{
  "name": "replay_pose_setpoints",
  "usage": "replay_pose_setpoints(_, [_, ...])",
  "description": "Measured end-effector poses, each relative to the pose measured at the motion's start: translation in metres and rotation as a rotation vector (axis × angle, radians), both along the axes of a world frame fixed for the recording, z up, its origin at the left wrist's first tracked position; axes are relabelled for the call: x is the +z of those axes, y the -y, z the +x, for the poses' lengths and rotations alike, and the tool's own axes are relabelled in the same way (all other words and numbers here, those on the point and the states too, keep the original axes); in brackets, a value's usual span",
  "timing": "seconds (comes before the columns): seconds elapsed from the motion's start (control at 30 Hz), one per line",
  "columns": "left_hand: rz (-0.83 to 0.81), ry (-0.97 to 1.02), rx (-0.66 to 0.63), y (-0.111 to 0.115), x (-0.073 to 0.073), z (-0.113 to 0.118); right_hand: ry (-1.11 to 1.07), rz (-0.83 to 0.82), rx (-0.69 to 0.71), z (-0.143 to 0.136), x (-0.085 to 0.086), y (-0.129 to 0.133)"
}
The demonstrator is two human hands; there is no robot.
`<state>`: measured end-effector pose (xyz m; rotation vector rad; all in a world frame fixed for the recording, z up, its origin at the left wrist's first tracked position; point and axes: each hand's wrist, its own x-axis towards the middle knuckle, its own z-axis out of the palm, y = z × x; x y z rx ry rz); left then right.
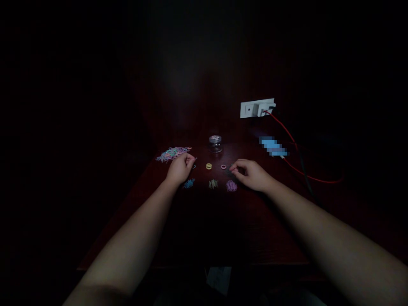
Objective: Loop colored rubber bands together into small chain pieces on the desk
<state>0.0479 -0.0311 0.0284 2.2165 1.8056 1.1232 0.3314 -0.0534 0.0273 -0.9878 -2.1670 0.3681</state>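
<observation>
Small coloured rubber bands lie on a dark reddish table. My left hand (pixel 181 168) is beside the mixed pile of rubber bands (pixel 172 154), its thumb and fingers pinched; a thin pale bit, seemingly a rubber band, pokes out at the tips. Under those fingers a blue ring (pixel 194 166) is partly hidden. My right hand (pixel 250 173) has curled fingers with the tips close together, right of a pink ring (pixel 223 167); what they hold, if anything, is too dark to tell. Yellow bands (pixel 208 166) lie between the hands. Nearer are blue (pixel 189 183), yellowish-green (pixel 213 183) and purple (pixel 231 185) heaps.
A clear round jar (pixel 216 144) stands behind the bands. At the back right are a wall socket (pixel 257 109) with a plugged-in charger, a red cable (pixel 288 132) and a blurred-out phone-like device (pixel 273 146). Something pale (pixel 219 278) shows below the table's front edge.
</observation>
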Motion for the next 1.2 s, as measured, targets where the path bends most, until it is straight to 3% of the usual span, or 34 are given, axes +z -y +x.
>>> replay_pose_setpoints(0.13, [0.114, -0.11, -0.332, 0.025, 0.007, 0.04, -0.052, 0.008, 0.048, -0.007, 0.005, 0.009])
replay_pose_setpoints(0.27, [0.135, -0.173, -0.492, 0.04, 0.011, 0.059, -0.068, 0.019, 0.111, -0.012, 0.008, 0.016])
replay_pose_setpoints(0.67, [0.149, -0.165, -0.581, 0.043, 0.013, 0.062, -0.131, -0.161, 0.157, -0.014, 0.003, 0.015])
replay_pose_setpoints(1.2, [0.15, -0.108, -0.553, 0.045, 0.012, 0.061, -0.122, -0.134, 0.129, -0.013, 0.007, 0.016])
